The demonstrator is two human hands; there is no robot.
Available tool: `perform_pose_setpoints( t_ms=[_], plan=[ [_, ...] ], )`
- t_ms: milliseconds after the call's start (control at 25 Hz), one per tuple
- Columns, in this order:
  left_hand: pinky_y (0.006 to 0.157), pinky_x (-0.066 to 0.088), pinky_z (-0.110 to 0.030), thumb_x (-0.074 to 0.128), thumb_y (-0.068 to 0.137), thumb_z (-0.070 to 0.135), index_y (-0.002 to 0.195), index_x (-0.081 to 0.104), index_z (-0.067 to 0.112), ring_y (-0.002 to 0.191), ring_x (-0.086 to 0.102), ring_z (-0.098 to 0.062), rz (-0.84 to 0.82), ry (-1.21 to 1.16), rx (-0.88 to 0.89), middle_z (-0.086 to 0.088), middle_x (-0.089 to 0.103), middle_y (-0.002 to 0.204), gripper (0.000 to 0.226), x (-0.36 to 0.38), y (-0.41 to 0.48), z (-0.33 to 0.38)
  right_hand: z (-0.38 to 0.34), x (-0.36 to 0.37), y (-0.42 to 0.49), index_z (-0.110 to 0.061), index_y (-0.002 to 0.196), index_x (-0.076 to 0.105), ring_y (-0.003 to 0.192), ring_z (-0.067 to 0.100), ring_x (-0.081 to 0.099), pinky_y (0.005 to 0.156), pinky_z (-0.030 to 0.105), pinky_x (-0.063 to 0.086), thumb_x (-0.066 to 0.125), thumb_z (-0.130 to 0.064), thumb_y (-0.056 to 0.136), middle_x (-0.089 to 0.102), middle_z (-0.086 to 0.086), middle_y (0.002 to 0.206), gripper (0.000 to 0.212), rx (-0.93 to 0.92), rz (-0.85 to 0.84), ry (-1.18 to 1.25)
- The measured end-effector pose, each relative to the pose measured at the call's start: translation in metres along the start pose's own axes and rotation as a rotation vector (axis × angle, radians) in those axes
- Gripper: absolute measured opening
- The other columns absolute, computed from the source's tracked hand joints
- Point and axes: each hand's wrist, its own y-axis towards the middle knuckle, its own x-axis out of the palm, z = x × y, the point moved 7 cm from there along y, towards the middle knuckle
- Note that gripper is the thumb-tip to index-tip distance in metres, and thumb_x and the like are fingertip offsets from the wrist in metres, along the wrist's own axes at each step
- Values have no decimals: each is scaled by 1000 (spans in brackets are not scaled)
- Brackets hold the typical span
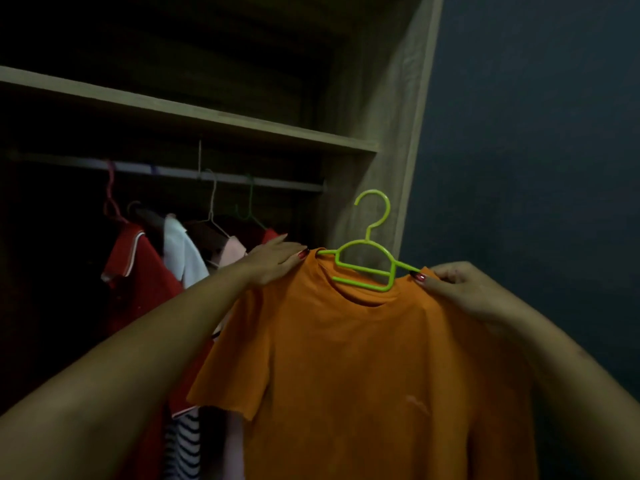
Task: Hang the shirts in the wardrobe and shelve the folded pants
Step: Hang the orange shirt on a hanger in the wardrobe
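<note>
Through the head camera, we are at the hanging step. The orange T-shirt [363,358] sits on a green hanger [362,241], held up between our hands. The fingers of the left hand [273,259] clamp one shoulder, and those of the right hand [464,289] pinch the other at the hanger's tip. The hook stands free above and between the fingers. Next, we judge, it must be lifted to the rail [166,170], up and left of the left fingers. A red shirt [138,261] and a white garment [181,247] crowd just behind them.
</note>
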Motion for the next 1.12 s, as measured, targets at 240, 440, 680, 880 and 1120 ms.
perform_pose_setpoints(
  t_ms=[240, 440, 680, 880, 1120],
  plan=[
    [107, 36, -40, 22, 99, 46, 129, 48, 17, 130, 38, -23, 38, 341, -65, -9, 44, 140, 49, 4, -15, -33, 7, -11, -6, -9, 93, 74, 89, 34, 69, 83, 44, 54, 57, -39, 88, 74, 18, 92, 35, 190, -4, 62],
    [98, 41, -36, 17, 92, 59, 102, 58, 14, 108, 49, -19, 103, 345, -114, -7, 54, 113, 62, -7, -44, -61, -20, -20, 5, -8, 92, 74, 91, 36, 68, 86, 48, 52, 58, -36, 89, 74, 18, 91, 32, 246, -64, -43],
    [89, 38, -25, 37, 99, 37, 108, 57, 9, 100, 52, -15, 91, 289, -96, -7, 53, 118, 36, -14, -57, -63, -48, -16, 37, -7, 92, 67, 86, 30, 64, 76, 40, 51, 61, -31, 88, 69, 17, 91, 26, 209, 50, -110],
    [100, 44, -34, 34, 99, 41, 125, 56, 14, 127, 45, -17, -17, 397, -47, -6, 40, 144, 43, -23, -60, -61, -64, 47, 103, -12, 101, 50, 73, 19, 51, 58, 28, 41, 59, -19, 91, 54, 10, 89, 15, 179, 98, 20],
    [103, 37, -30, 37, 100, 36, 132, 49, 12, 141, 29, -15, -89, 452, -52, -4, 24, 156, 42, -35, -74, -63, -82, 89, 190, -3, 71, 52, 96, 33, 62, 58, 25, 45, 50, -3, 87, 55, 20, 92, 17, 78, 239, -96]
  ],
)
